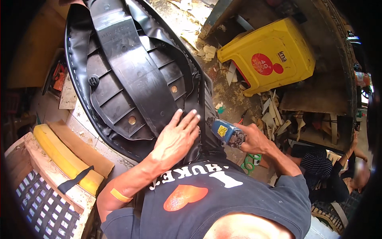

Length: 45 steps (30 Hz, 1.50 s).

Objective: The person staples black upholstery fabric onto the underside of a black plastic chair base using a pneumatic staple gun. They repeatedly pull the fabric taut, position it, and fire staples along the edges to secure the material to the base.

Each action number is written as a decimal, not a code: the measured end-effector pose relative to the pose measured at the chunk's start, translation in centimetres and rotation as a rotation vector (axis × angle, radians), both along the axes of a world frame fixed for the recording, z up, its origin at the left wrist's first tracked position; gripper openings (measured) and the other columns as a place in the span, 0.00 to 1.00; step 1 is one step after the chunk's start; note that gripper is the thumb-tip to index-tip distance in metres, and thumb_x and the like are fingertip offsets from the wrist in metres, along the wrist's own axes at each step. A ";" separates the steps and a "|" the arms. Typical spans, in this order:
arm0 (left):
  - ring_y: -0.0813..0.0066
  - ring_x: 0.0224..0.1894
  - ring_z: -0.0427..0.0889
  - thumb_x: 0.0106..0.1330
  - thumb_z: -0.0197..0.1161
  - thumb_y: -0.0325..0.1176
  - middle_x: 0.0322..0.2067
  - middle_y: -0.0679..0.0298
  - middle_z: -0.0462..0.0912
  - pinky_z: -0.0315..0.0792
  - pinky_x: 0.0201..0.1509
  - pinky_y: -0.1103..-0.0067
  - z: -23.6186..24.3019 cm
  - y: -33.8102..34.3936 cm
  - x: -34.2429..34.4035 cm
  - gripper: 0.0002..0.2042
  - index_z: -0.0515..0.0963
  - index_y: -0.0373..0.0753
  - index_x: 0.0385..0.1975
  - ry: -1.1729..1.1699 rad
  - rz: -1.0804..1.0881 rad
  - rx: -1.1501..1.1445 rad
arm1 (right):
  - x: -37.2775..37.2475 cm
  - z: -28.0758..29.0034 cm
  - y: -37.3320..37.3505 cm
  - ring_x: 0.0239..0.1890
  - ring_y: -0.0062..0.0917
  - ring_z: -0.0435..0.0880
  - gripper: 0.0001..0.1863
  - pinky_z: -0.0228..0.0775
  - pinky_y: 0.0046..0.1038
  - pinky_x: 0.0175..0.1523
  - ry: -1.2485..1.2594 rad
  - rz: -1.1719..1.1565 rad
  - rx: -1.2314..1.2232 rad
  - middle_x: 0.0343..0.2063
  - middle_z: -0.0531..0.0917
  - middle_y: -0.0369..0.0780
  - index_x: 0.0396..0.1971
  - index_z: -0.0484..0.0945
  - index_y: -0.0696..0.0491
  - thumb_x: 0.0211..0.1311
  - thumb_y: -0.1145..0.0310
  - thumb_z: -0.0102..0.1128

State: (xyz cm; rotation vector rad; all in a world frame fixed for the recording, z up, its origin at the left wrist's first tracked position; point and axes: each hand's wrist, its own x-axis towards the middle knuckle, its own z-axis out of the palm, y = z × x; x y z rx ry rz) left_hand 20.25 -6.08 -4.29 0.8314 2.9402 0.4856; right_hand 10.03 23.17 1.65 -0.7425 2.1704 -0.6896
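Observation:
A motorcycle seat (139, 75) lies upside down in front of me, its black plastic base facing up. The black vinyl cover (183, 65) is folded over the rim, with a line of staples along the edge. My left hand (175, 137) rests flat on the near end of the seat, fingers stretched out and pressing the cover. In my right hand (256, 137) is a blue staple gun (223, 130), its nose pointing at the seat's near right edge. Whether the nose touches the cover I cannot tell.
A green coiled hose (248, 163) hangs below my right hand. Right of the seat lies a tipped yellow plastic stool (274, 55) among scraps (272, 113). At left stands a wooden frame with woven webbing (47, 207) and yellow foam (65, 157). Another person (338, 171) sits at far right.

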 end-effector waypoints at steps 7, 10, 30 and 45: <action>0.56 0.71 0.75 0.68 0.57 0.35 0.61 0.49 0.83 0.51 0.83 0.56 0.3 0.7 0.0 0.19 0.84 0.31 0.52 -0.097 -0.101 -0.256 | -1.2 -0.1 -2.2 0.27 0.50 0.87 0.33 0.80 0.45 0.35 0.132 0.085 0.050 0.25 0.86 0.51 0.60 0.79 0.48 0.49 0.70 0.67; 0.56 0.56 0.84 0.64 0.60 0.34 0.41 0.53 0.90 0.56 0.80 0.58 0.9 1.4 0.0 0.14 0.87 0.31 0.39 -0.062 -0.157 -0.231 | -1.8 0.3 -3.5 0.29 0.50 0.88 0.33 0.81 0.47 0.37 0.220 0.175 0.065 0.26 0.87 0.51 0.60 0.79 0.46 0.49 0.68 0.69; 0.53 0.58 0.79 0.61 0.61 0.32 0.39 0.51 0.90 0.63 0.75 0.58 0.6 1.6 1.7 0.13 0.91 0.33 0.37 -0.189 -0.043 -0.206 | -1.0 3.0 -10.6 0.34 0.54 0.89 0.22 0.82 0.52 0.43 0.299 0.234 0.501 0.28 0.88 0.56 0.51 0.83 0.51 0.52 0.70 0.66; 0.53 0.59 0.79 0.61 0.61 0.32 0.38 0.51 0.90 0.62 0.77 0.60 0.6 1.9 1.9 0.13 0.90 0.34 0.35 -0.206 -0.027 -0.149 | -0.9 3.2 -10.2 0.34 0.55 0.89 0.19 0.81 0.53 0.41 0.271 0.220 0.458 0.28 0.87 0.57 0.47 0.83 0.54 0.54 0.69 0.66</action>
